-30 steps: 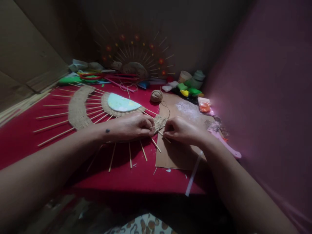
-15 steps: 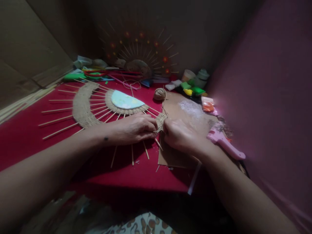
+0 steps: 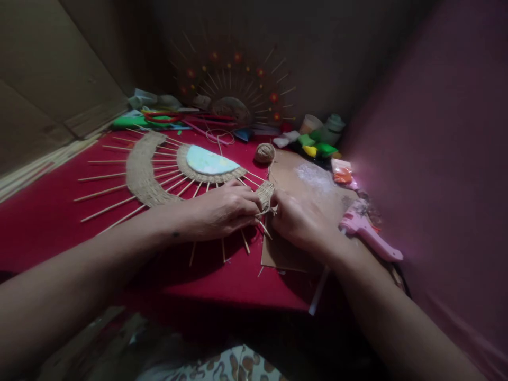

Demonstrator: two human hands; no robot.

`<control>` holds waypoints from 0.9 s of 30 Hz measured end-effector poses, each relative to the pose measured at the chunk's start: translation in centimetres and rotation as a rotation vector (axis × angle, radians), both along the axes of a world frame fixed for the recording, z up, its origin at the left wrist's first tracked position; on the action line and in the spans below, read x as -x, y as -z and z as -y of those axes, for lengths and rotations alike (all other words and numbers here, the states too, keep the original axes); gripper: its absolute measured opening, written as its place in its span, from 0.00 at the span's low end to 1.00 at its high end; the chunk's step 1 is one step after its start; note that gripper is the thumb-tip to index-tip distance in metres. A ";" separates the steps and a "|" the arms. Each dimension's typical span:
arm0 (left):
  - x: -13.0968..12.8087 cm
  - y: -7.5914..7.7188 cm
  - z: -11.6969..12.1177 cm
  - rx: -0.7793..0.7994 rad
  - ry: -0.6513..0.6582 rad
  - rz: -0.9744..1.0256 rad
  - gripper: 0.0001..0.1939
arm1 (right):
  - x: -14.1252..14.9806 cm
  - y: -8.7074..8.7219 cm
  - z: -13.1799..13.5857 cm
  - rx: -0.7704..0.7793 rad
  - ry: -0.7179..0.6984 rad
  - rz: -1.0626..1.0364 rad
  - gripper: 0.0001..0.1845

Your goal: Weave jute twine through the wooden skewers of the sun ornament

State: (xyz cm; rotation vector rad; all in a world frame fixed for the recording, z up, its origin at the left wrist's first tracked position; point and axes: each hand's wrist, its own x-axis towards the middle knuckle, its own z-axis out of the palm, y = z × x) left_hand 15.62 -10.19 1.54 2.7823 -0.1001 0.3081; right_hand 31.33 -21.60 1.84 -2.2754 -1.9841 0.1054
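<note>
A half-round weaving of twine on thin sticks [image 3: 145, 174] lies on the red cloth, its sticks fanning out from a pale blue half-disc [image 3: 212, 160]. My left hand [image 3: 226, 209] is closed on the woven band near its right end and covers part of it. Just right of it, my right hand [image 3: 296, 217] pinches a short bit of twine [image 3: 270, 211] beside the band's end. A strand runs from the ball of twine [image 3: 264, 153] down toward the woven end. Some fingertips of both hands are hidden.
A cardboard sheet [image 3: 286, 259] lies under my right hand, with a pink glue gun [image 3: 371, 235] to its right. Behind are scissors [image 3: 159, 117], colourful clay packets [image 3: 323, 149] and a finished stick fan with red flowers [image 3: 238, 79]. The cloth's front edge [image 3: 222, 304] is near me.
The view has shifted slightly, so everything sits a little further right. My right hand has opened a small gap from the woven end, and a twine end now shows at its fingertips.
</note>
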 end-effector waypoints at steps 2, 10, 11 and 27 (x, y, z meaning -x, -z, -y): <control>0.1 0.3 0.2 -0.012 0.011 0.037 0.15 | -0.2 0.0 0.0 -0.028 0.019 -0.011 0.09; 0.3 1.0 0.6 -0.036 0.020 0.106 0.13 | -0.4 0.2 0.1 -0.145 -0.022 -0.087 0.11; 0.3 1.0 0.7 -0.038 0.007 0.107 0.14 | -0.5 0.2 0.0 -0.143 -0.028 -0.084 0.10; 0.4 1.1 4.8 -0.096 -0.138 0.414 0.09 | -1.4 -0.2 0.3 -0.167 -0.137 -0.255 0.09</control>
